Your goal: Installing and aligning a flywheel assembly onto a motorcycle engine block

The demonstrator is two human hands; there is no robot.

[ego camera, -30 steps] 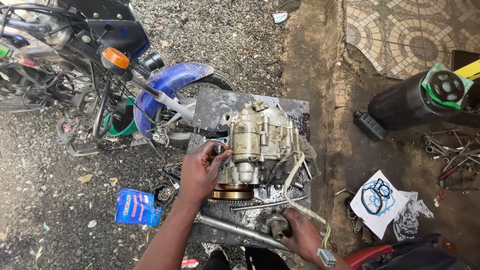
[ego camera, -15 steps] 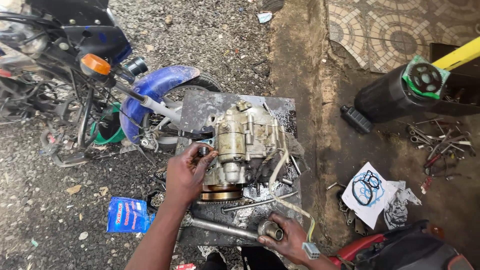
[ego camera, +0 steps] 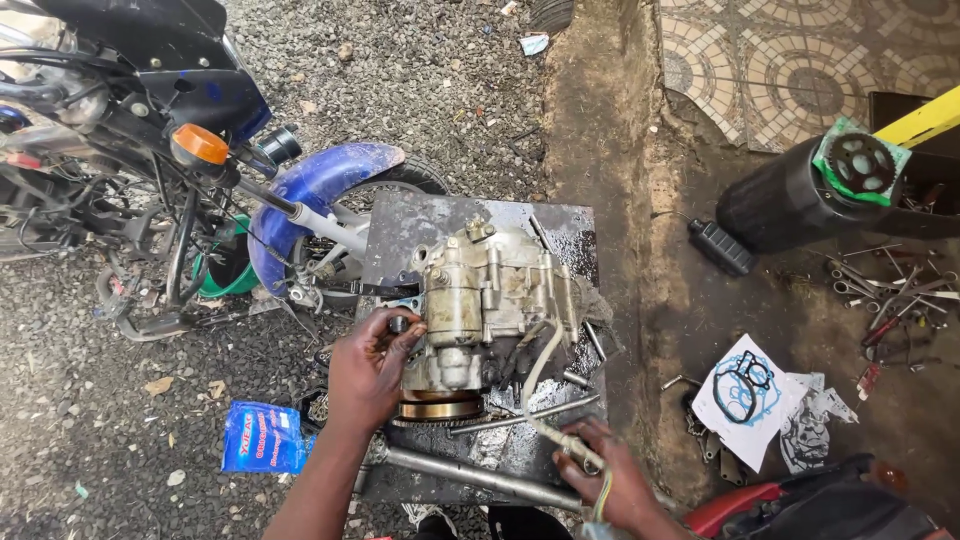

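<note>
A grimy motorcycle engine block (ego camera: 490,300) stands on a stained metal sheet (ego camera: 420,225) on the ground. My left hand (ego camera: 370,365) grips a small dark round part against the engine's left side. My right hand (ego camera: 610,475) rests on the sheet at the lower right, fingers closed on a pale cable or hose (ego camera: 535,385) that curves up to the engine. A long metal rod (ego camera: 470,475) lies along the sheet's near edge, between my two arms.
A blue motorcycle (ego camera: 200,150) with its front wheel and fender (ego camera: 320,185) stands at the left on gravel. A blue packet (ego camera: 262,438) lies by my left arm. A black cylinder with a sprocket (ego camera: 860,165), spanners (ego camera: 900,290), and gasket sheets (ego camera: 745,395) are on the right.
The view has shifted a little between frames. My left hand stays at the engine's left side. My right hand stays low on the sheet and now shows the pale cable in its fingers.
</note>
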